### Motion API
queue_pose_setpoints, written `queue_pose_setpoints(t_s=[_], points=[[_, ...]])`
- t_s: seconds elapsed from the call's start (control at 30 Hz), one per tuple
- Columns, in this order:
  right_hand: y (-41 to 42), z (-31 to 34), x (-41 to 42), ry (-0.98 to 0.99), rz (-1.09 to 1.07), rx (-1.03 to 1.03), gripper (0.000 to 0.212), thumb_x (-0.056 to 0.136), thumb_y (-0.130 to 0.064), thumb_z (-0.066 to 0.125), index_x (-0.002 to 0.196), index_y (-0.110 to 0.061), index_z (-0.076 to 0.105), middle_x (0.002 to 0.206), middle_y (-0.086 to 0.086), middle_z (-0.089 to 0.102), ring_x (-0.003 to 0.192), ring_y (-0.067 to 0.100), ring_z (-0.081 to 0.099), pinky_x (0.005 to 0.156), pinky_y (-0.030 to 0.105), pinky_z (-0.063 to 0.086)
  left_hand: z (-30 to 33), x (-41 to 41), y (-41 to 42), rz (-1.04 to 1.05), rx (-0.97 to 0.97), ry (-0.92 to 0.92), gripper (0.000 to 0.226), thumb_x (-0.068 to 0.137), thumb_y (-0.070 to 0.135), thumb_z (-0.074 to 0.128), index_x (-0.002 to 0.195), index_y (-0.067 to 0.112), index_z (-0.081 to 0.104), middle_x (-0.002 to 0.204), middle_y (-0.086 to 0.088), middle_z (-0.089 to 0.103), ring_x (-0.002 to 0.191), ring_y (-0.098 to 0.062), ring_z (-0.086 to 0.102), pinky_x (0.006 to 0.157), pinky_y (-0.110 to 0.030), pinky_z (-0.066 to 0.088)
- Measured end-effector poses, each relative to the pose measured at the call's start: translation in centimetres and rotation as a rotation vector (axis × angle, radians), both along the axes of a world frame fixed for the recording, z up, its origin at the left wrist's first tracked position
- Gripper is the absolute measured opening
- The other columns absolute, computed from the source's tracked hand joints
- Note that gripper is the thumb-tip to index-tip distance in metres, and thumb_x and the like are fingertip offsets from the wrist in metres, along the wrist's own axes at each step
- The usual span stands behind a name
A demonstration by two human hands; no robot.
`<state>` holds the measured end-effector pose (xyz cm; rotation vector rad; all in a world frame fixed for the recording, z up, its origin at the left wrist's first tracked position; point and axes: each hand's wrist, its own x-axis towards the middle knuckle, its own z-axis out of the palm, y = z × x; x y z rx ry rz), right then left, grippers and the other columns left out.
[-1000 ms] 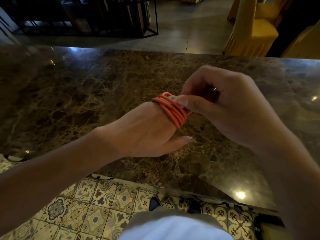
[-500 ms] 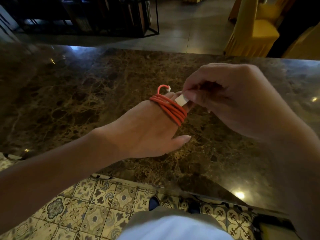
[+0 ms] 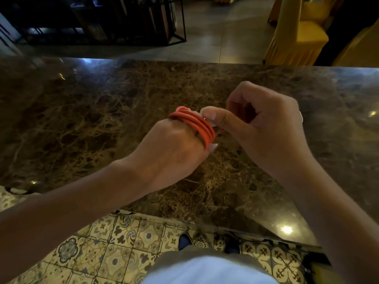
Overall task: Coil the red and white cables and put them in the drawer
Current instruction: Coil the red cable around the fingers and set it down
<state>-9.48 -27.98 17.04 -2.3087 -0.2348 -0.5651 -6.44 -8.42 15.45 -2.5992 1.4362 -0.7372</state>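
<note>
A red cable (image 3: 196, 124) is wound in several loops round the fingers of my left hand (image 3: 170, 152), which hovers over the brown marble counter (image 3: 82, 119). My left thumb lies against the lower side of the coil. My right hand (image 3: 266, 128) sits just right of the coil, with thumb and forefinger pinching the cable's end against the loops. A small loop of red cable sticks up at the coil's far side. The plug is mostly hidden by my right fingers. Neither a white cable nor a drawer is in view.
The counter's near edge runs across the bottom, with patterned floor tiles (image 3: 114, 253) below it. Yellow-covered chairs (image 3: 303, 33) stand beyond the far edge at the right, and a black metal rack (image 3: 102, 21) at the far left.
The loose end with its white plug, raised above the coil half a second ago, now lies pressed against the loops. My left thumb has come up against the coil.
</note>
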Motion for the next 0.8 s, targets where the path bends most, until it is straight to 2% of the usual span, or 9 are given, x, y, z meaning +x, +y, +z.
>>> queue_pose_setpoints(t_s=[0.03,0.1,0.17,0.23,0.3,0.4,0.5,0.67,0.8], points=[[0.1,0.1,-0.1,-0.014,-0.022,-0.033,0.044,0.091,-0.063,0.066,0.084,-0.020,0.063,0.066,-0.011,0.056,0.057,0.006,0.052,0.052,0.023,0.038,0.2,-0.1,-0.2,0.034,0.010,-0.017,0.039,0.099,0.032,0.056,0.094,0.000,0.077,0.080,-0.016,0.076,0.072,-0.031,0.073,0.063,-0.035,0.058],[0.2,0.3,-0.2,0.049,0.032,0.011,0.039,0.095,-0.057,0.065,0.090,-0.018,0.065,0.064,-0.007,0.062,0.054,0.007,0.059,0.050,0.024,0.047,0.5,-0.4,-0.5,0.104,0.044,-0.027,0.043,0.098,0.036,0.058,0.099,-0.003,0.074,0.089,-0.020,0.075,0.076,-0.033,0.073,0.060,-0.034,0.056],[-0.1,0.6,0.2,0.241,0.165,0.192,0.028,0.095,-0.043,0.068,0.098,-0.016,0.064,0.070,-0.001,0.072,0.058,0.012,0.071,0.052,0.030,0.059,0.7,-0.6,-0.8,0.158,0.086,0.006,0.049,0.097,0.043,0.055,0.104,-0.002,0.070,0.099,-0.020,0.071,0.081,-0.033,0.069,0.059,-0.035,0.054],[-0.6,0.8,0.9,0.392,0.282,0.347,0.024,0.094,-0.032,0.071,0.103,-0.012,0.062,0.077,0.005,0.075,0.063,0.017,0.075,0.054,0.034,0.061,1.0,-0.7,-1.0,0.182,0.102,0.044,0.052,0.094,0.048,0.056,0.108,-0.001,0.067,0.105,-0.019,0.067,0.085,-0.032,0.066,0.062,-0.038,0.055],[-1.1,0.9,1.6,0.450,0.351,0.402,0.023,0.093,-0.026,0.072,0.107,-0.009,0.063,0.079,0.009,0.075,0.065,0.022,0.075,0.056,0.036,0.061,1.1,-0.6,-1.2,0.192,0.095,0.072,0.057,0.092,0.050,0.061,0.113,-0.003,0.064,0.111,-0.020,0.066,0.093,-0.034,0.067,0.068,-0.041,0.059],[-1.8,1.1,2.2,0.454,0.416,0.335,0.020,0.092,-0.023,0.073,0.107,-0.012,0.067,0.078,0.009,0.072,0.065,0.022,0.072,0.059,0.039,0.063,1.4,-0.9,-1.6,0.234,0.171,0.064,0.068,0.091,0.053,0.063,0.126,-0.006,0.060,0.126,-0.022,0.065,0.116,-0.036,0.066,0.083,-0.043,0.060],[-2.7,1.6,2.2,0.440,0.480,0.281,0.027,0.089,-0.028,0.072,0.108,-0.009,0.069,0.081,0.012,0.073,0.067,0.026,0.075,0.062,0.040,0.064,2.1,-1.2,-1.8,0.222,0.249,0.052,0.070,0.090,0.056,0.065,0.124,-0.006,0.066,0.132,-0.023,0.066,0.128,-0.033,0.063,0.092,-0.038,0.057],[-3.2,2.1,2.0,0.554,0.514,0.201,0.025,0.094,-0.033,0.064,0.100,-0.009,0.072,0.074,0.013,0.073,0.061,0.026,0.074,0.057,0.037,0.063,3.1,-2.1,-1.8,0.147,0.249,0.136,0.057,0.090,0.052,0.066,0.103,-0.004,0.071,0.112,-0.024,0.074,0.111,-0.034,0.072,0.073,-0.037,0.060],[-3.6,2.3,2.3,0.620,0.510,0.115,0.020,0.095,-0.030,0.066,0.091,-0.012,0.073,0.070,0.009,0.073,0.059,0.027,0.073,0.055,0.034,0.060,2.5,-2.6,-2.2,0.160,0.311,0.155,0.073,0.086,0.054,0.074,0.121,-0.009,0.067,0.129,-0.028,0.067,0.120,-0.036,0.068,0.090,-0.039,0.058]])
